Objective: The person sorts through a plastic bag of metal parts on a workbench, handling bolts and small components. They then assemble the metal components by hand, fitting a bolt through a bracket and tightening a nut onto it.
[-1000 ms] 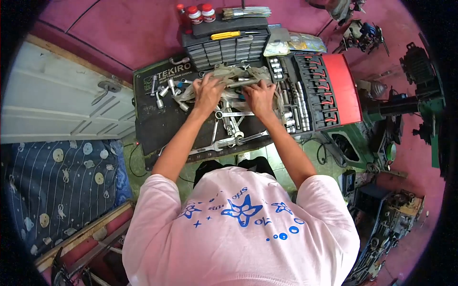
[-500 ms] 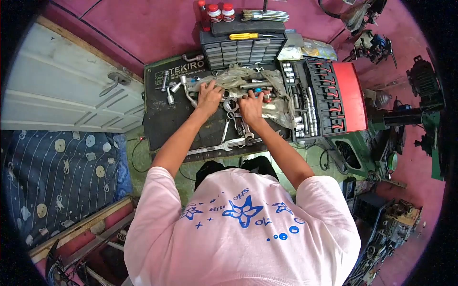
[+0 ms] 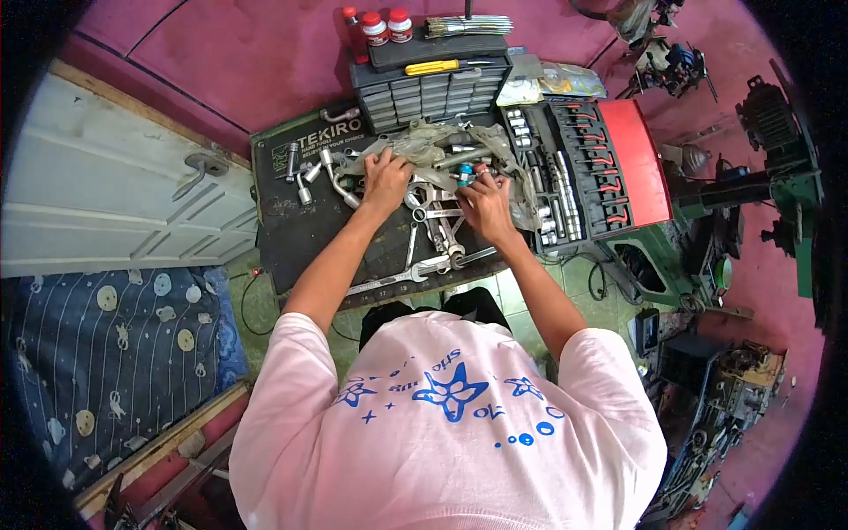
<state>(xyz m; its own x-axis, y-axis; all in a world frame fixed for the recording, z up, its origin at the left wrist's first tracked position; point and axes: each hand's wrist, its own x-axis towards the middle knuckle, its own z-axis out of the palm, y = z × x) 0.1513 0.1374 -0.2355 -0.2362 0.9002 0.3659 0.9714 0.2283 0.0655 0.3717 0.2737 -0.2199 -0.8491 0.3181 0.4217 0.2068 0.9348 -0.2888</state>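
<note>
Because the plastic bag (image 3: 413,145) lies slack, left hand (image 3: 386,183) probably steadies it while right hand (image 3: 486,206) bends fingers near blue fitting (image 3: 464,174), either grip impossible to tell.

Blue part (image 3: 464,174), red part (image 3: 481,170) — pink shirt (image 3: 433,473), blue starfish print (image 3: 450,389)

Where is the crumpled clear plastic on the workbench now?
In the head view, the clear plastic lies in front of the small-drawer cabinet and left of the chrome sockets, with the left hand and right hand at its near side.
</note>
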